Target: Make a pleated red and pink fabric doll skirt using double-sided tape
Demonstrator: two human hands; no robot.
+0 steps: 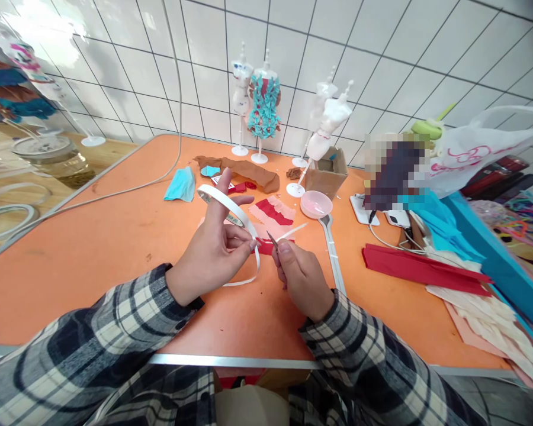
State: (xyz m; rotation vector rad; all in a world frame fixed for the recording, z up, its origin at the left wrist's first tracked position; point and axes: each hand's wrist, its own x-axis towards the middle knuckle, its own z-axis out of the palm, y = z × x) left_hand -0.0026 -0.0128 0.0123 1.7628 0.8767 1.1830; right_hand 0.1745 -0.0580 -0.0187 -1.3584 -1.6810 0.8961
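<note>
My left hand is closed around a white roll of narrow tape that loops over the fingers, with a strip trailing down to the orange table. Its thumb and forefinger pinch a small red piece together with the tape end. My right hand is closed on a thin pointed metal tool, its tip meeting the red piece. Both wrists wear plaid sleeves.
Red and pink paper scraps, a pink bowl, a cardboard box and several small dress forms stand behind. Red and cream crepe sheets lie at right beside a blue tray and plastic bag. A cable crosses the left.
</note>
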